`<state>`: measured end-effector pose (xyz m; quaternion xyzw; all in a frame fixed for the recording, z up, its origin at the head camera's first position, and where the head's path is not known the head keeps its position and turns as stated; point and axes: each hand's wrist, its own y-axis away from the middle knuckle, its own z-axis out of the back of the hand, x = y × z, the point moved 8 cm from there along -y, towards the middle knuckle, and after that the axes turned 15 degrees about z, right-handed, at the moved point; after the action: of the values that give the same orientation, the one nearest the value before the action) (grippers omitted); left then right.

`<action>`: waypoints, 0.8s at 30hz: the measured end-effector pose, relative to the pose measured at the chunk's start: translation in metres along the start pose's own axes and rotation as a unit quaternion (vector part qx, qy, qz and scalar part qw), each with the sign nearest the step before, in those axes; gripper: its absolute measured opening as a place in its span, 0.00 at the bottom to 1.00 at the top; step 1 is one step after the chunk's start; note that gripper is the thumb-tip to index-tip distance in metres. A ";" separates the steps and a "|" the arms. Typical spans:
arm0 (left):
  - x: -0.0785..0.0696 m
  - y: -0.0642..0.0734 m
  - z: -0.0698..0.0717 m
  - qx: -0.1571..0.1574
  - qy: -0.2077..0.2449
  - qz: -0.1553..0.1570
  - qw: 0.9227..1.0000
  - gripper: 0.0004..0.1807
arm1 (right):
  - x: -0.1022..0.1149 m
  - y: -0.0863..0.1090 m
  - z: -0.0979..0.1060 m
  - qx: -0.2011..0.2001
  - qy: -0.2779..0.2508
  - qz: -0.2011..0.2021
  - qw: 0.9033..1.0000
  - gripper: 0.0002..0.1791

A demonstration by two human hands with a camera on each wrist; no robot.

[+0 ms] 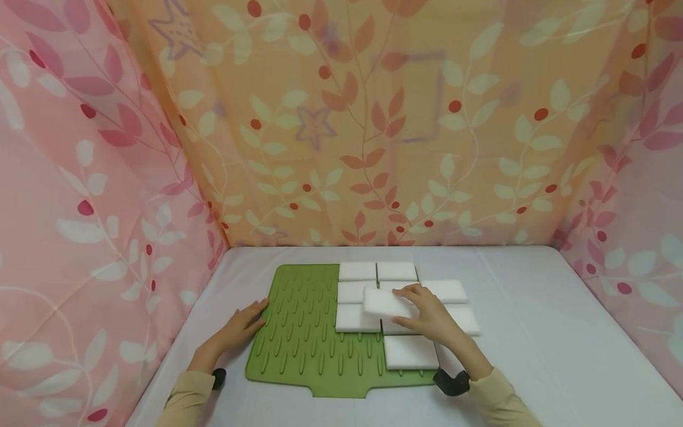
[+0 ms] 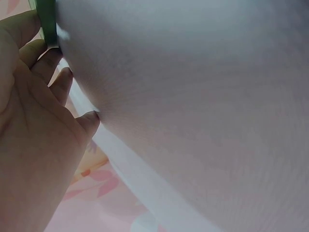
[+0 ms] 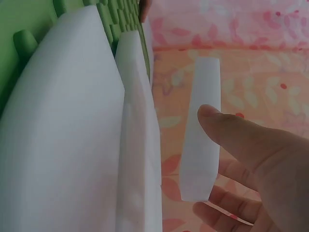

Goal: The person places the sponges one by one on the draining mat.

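My right hand (image 1: 434, 317) pinches a white sponge (image 1: 385, 302) by its right end, thumb on one side and fingers on the other. In the right wrist view that sponge (image 3: 200, 150) stands apart from the white sponges (image 3: 137, 145) below. Rows of these sponges (image 1: 357, 271) lie on the right part of a green ridged mat (image 1: 299, 332), and some reach past its right edge. One sponge (image 1: 409, 352) lies alone in the nearest row. My left hand (image 1: 240, 327) rests with extended fingers against the mat's left edge; the left wrist view shows its fingertips at the green rim (image 2: 47, 21).
A white cloth (image 1: 539, 332) covers the table under the mat. Patterned curtains (image 1: 373, 130) close off the back and both sides. The mat's short tab (image 1: 340, 390) points towards me, and a black band (image 1: 451, 382) sits at the right wrist.
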<state>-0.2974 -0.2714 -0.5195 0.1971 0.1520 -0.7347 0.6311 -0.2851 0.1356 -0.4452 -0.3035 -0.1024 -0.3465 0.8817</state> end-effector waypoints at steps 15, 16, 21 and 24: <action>0.004 0.000 -0.003 0.000 0.000 -0.006 1.000 0.29 | 0.036 0.000 -0.022 0.040 0.034 0.051 0.997 0.33; 0.004 -0.001 -0.003 0.000 0.001 -0.006 1.000 0.29 | 0.038 0.000 -0.023 0.044 0.034 0.054 0.997 0.33; 0.003 0.000 -0.002 -0.001 0.001 -0.006 1.000 0.29 | 0.049 0.000 -0.029 0.055 0.045 0.063 0.996 0.34; 0.002 0.001 -0.002 -0.002 0.003 -0.007 1.000 0.29 | 0.055 0.001 -0.034 0.058 0.067 0.073 0.993 0.34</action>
<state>-0.2969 -0.2727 -0.5221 0.1973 0.1570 -0.7378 0.6262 -0.2448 0.0856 -0.4518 -0.2343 -0.0404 -0.2940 0.9258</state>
